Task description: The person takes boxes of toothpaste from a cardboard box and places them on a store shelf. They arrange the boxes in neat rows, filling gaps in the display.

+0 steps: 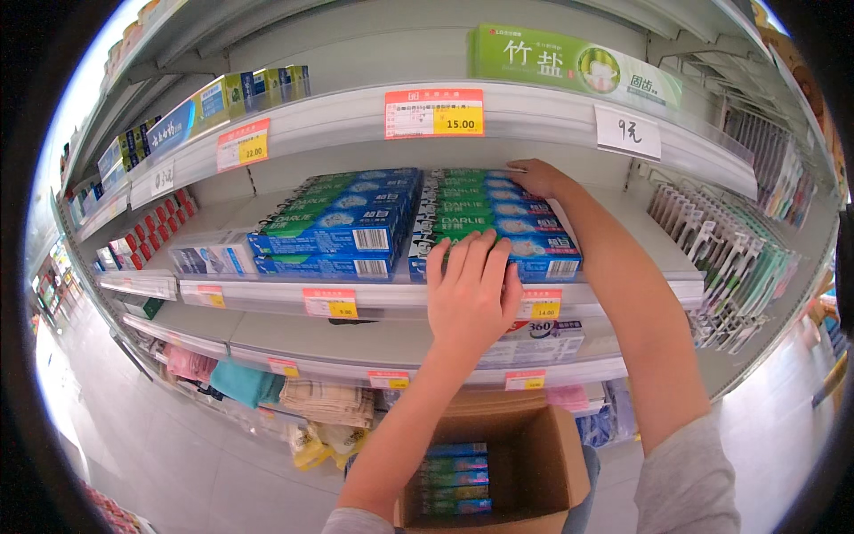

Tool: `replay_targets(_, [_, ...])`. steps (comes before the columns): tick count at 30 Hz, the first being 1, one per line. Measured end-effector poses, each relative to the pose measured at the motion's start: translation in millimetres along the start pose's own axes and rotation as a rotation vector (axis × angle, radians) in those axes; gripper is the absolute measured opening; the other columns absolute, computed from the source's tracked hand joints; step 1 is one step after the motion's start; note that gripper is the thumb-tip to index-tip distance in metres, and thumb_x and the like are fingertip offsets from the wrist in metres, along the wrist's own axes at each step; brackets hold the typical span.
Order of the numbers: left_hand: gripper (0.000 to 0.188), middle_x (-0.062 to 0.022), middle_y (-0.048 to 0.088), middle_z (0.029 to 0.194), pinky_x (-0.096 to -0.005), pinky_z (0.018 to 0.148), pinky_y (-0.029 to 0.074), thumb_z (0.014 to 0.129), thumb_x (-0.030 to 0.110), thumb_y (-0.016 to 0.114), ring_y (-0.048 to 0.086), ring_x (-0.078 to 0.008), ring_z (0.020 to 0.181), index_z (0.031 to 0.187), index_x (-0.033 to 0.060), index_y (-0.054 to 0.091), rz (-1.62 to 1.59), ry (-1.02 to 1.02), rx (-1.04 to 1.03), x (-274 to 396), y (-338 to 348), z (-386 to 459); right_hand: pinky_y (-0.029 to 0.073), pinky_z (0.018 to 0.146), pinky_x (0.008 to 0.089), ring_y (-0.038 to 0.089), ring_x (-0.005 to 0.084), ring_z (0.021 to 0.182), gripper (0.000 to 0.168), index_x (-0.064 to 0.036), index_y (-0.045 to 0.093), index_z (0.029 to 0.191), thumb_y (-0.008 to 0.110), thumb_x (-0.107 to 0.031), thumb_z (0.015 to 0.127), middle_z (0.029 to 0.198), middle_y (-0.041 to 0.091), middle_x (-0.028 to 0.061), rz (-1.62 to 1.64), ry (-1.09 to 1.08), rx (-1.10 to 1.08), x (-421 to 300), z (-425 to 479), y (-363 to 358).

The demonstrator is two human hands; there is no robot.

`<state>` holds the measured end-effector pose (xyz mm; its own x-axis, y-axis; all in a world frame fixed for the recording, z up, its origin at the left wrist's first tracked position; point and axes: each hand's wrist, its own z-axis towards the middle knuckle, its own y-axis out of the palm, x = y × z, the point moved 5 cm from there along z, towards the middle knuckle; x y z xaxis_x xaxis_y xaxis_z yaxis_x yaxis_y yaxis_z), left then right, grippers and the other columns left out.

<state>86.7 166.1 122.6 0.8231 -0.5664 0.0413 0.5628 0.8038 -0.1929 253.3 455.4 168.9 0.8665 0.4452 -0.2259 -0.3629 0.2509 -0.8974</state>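
Rows of Darlie toothpaste boxes lie on the middle shelf. My left hand rests with its fingers spread slightly on the front box of the right-hand stack. At the back right end of that stack is my right hand, its fingertips against the rearmost box. Another stack of Darlie toothpaste boxes lies just to the left, two layers high at its front. Below the shelves stands an open cardboard box with several toothpaste cartons inside.
The shelf edge with price tags runs beneath the stacks. A green toothpaste box sits on the shelf above. Hanging toothbrushes are at the right. White cartons lie left of the stacks, and folded towels lie lower down.
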Motion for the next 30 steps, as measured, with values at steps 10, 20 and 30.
replay_targets(10, [0.028, -0.0075, 0.067, 0.116, -0.0465, 0.107, 0.036, 0.084, 0.015, 0.066, 0.061, -0.0251, 0.111, 0.112, 0.0082, 0.065, 0.006, -0.001, -0.015, 2.4, 2.2, -0.4, 0.045, 0.106, 0.0483, 0.060, 0.0411, 0.120, 0.043, -0.007, 0.067, 0.127, 0.042, -0.029, 0.100, 0.130, 0.064, 0.0230, -0.088, -0.122, -0.060, -10.9, -6.7, -0.4])
replay_targets(20, [0.029, -0.0083, 0.066, 0.118, -0.0466, 0.108, 0.035, 0.084, 0.013, 0.066, 0.060, -0.0254, 0.111, 0.113, 0.0077, 0.065, 0.009, 0.006, -0.026, 3.0, 1.5, -0.2, 0.049, 0.103, 0.0465, 0.060, 0.0398, 0.120, 0.040, -0.004, 0.066, 0.128, 0.052, -0.020, 0.094, 0.132, 0.064, 0.0189, -0.233, -0.226, -0.090, -18.8, -9.6, -1.9])
replay_targets(30, [0.029, -0.0085, 0.066, 0.117, -0.0474, 0.108, 0.035, 0.085, 0.013, 0.066, 0.061, -0.0257, 0.111, 0.113, 0.0073, 0.065, 0.013, 0.008, -0.021, 0.8, 0.5, -1.8, 0.043, 0.109, 0.0426, 0.058, 0.0385, 0.124, 0.041, -0.004, 0.064, 0.132, 0.049, -0.024, 0.099, 0.135, 0.062, 0.0214, -0.006, -0.076, -0.135, -17.4, -3.8, 3.4])
